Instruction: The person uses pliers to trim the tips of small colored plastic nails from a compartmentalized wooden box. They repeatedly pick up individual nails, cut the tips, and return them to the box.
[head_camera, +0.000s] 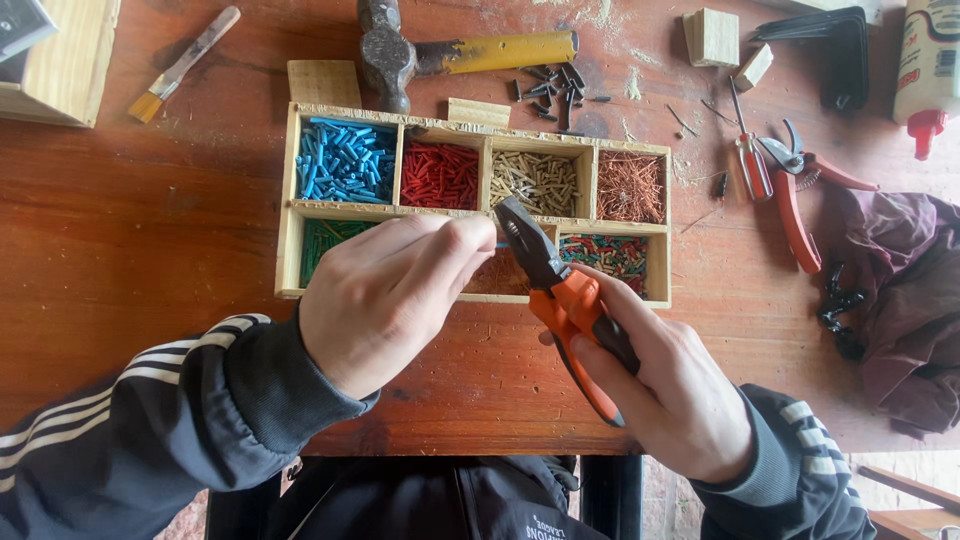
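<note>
Pliers (560, 290) gripped in right hand (665, 395), nose meeting pinched left hand (385, 290) fingertips above wooden tray (290, 215).

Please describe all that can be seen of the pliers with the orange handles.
The pliers have dark metal jaws and orange handles with black grip parts. The right hand wraps around the handles, holding the tool tilted, its nose pointing up and left above the wooden compartment box. The jaws look nearly closed, and their tip meets the fingertips of the left hand. Whether something small is pinched there cannot be seen.
</note>
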